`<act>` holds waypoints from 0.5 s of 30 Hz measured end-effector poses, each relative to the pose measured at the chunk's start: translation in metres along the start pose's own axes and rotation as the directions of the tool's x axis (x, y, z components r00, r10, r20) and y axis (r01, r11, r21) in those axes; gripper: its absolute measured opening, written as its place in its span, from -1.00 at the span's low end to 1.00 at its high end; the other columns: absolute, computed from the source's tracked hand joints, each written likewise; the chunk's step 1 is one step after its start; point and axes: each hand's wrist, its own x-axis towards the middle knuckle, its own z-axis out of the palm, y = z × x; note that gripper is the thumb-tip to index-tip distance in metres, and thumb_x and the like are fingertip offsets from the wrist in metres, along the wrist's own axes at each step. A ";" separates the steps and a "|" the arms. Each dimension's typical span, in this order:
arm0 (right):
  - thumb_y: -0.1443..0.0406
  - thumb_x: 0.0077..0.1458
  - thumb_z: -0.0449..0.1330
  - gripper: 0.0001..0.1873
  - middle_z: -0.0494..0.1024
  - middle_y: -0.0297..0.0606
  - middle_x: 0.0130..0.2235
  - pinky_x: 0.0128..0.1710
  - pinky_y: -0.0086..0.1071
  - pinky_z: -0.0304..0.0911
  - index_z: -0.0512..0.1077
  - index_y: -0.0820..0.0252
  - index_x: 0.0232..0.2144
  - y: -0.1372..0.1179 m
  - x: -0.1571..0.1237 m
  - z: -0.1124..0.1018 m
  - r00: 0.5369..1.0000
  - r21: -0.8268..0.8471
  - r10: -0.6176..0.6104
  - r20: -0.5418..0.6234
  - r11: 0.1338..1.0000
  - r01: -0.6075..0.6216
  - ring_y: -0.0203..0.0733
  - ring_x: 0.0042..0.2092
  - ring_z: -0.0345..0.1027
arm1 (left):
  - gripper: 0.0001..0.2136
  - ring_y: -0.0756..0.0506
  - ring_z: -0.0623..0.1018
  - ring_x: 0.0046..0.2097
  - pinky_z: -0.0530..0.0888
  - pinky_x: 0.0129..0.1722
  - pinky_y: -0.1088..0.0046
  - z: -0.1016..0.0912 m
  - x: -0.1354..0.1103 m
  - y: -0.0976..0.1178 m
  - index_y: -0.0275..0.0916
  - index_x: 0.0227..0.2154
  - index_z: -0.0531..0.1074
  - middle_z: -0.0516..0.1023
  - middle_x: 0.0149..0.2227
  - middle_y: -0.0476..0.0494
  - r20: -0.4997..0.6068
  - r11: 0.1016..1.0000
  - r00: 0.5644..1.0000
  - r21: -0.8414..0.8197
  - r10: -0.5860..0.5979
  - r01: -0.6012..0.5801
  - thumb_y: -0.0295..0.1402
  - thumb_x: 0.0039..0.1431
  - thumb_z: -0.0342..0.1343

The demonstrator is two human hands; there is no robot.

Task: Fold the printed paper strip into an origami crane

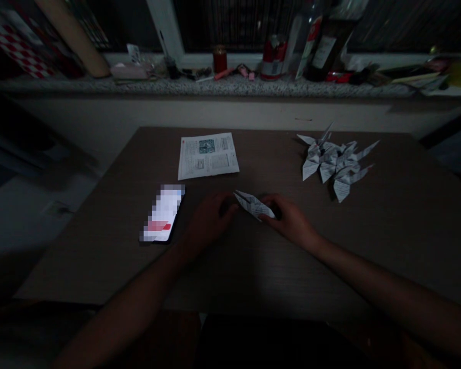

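Observation:
A narrow, diamond-shaped piece of folded printed paper (253,206) is between my two hands, just above or on the table. My right hand (290,218) pinches its right end between thumb and fingers. At its left tip, the curled fingers and thumb of my left hand (211,218) close on the paper; the exact contact is dim. Several folded paper cranes (336,164) of the same printed paper stand clustered at the back right. A flat printed sheet (208,156) lies beyond my left hand.
A lit phone (163,212) lies left of my left hand on the wooden table (388,246). Behind the table, a speckled stone windowsill (200,88) carries a red can (273,57), a small red jar (219,59), bottles and other small items.

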 end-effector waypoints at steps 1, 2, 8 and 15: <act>0.26 0.14 0.32 -0.65 0.64 -0.21 -0.13 -0.07 -0.14 0.37 0.46 0.13 -0.01 -0.001 -0.001 -0.001 1.000 0.053 0.029 0.001 0.998 -0.029 -0.02 -0.10 0.52 | -0.68 -0.24 0.58 0.07 0.51 0.12 0.08 0.001 0.001 0.000 -0.21 0.11 0.43 0.57 0.08 -0.22 -0.002 0.998 0.999 -0.060 -0.035 0.035 -0.22 0.38 0.13; 0.25 0.13 0.32 -0.65 0.64 -0.23 -0.17 -0.10 -0.16 0.38 0.46 0.14 -0.02 -0.002 -0.001 -0.001 0.999 0.113 0.052 0.000 0.992 -0.052 -0.05 -0.14 0.52 | -0.68 -0.22 0.60 0.06 0.52 0.11 0.09 0.002 0.002 0.001 -0.21 0.11 0.42 0.58 0.06 -0.22 0.001 0.989 0.998 -0.131 -0.067 0.066 -0.23 0.37 0.14; 0.14 0.06 0.36 -0.67 0.63 -0.27 -0.26 -0.20 -0.23 0.39 0.47 0.12 -0.15 -0.007 -0.006 -0.009 0.989 0.404 0.146 0.040 0.903 -0.149 -0.11 -0.23 0.51 | -0.66 -0.17 0.65 -0.05 0.61 -0.05 0.20 0.003 0.009 0.018 -0.19 0.06 0.34 0.62 -0.05 -0.19 0.040 0.817 0.986 -0.555 -0.161 0.156 -0.24 0.30 0.22; 0.04 0.09 0.36 -0.65 0.63 -0.27 -0.22 -0.25 -0.26 0.36 0.49 0.08 -0.16 -0.019 -0.009 -0.017 0.966 0.535 0.140 0.217 0.810 -0.238 -0.11 -0.22 0.49 | -0.78 -0.15 0.65 -0.15 0.59 -0.11 0.27 0.006 0.018 0.040 -0.20 -0.17 0.45 0.63 -0.22 -0.11 0.042 0.782 0.988 -0.607 -0.148 0.143 -0.24 0.21 0.29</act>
